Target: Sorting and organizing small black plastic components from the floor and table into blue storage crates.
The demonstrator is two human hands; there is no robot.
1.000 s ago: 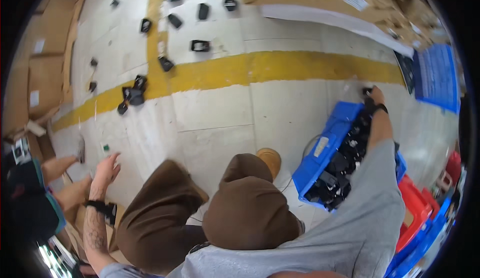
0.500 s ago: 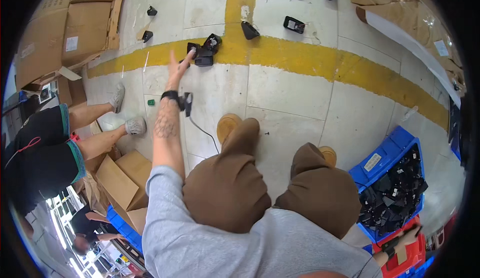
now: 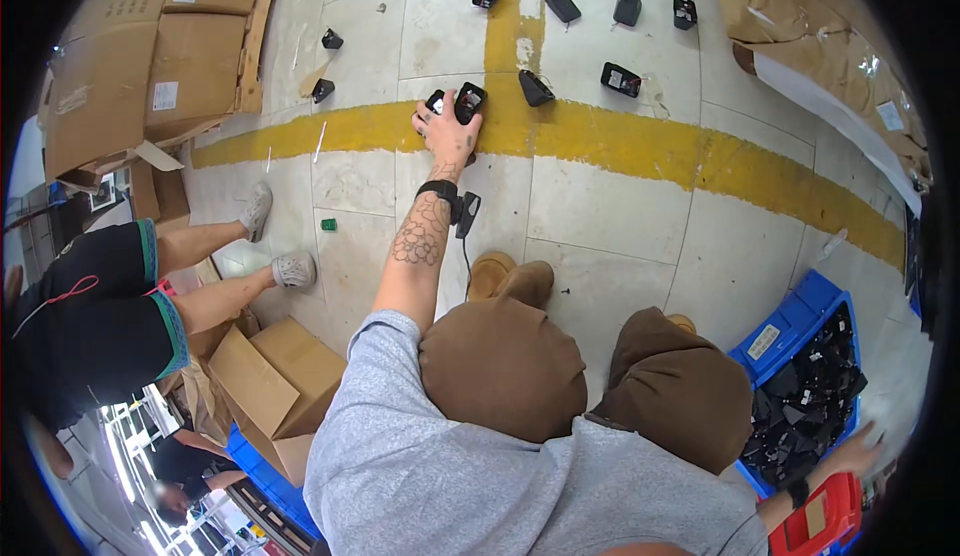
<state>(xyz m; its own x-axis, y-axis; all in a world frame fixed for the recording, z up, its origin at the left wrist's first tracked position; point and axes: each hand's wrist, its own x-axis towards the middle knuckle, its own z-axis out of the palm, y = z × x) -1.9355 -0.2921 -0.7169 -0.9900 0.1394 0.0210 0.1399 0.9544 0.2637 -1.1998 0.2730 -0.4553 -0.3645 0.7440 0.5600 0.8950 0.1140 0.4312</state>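
My left hand (image 3: pixel 447 136) reaches out ahead and rests over a cluster of small black plastic housings on the yellow floor line. Its fingers are spread apart across them. One housing (image 3: pixel 470 99) shows its hollow, open side beside the fingers; another is partly hidden under the hand. At the lower right, my right hand (image 3: pixel 850 456) is blurred, with thumb and fingers apart and nothing visible in it. It hovers beside a blue crate (image 3: pixel 790 331) full of black plastic parts (image 3: pixel 800 396) and a red bin (image 3: pixel 845 501).
More black housings (image 3: pixel 535 88) lie scattered across the floor ahead. Cardboard boxes (image 3: pixel 195 61) are stacked at the far left, and an open carton (image 3: pixel 255 381) sits nearer. A person in black shorts (image 3: pixel 100 301) stands at the left. Wrapped cardboard (image 3: pixel 810 26) stands at the far right.
My left hand has come down onto the housings, its fingers now spread over them. My right hand has moved up and outward from the red bin. The view has shifted slightly.
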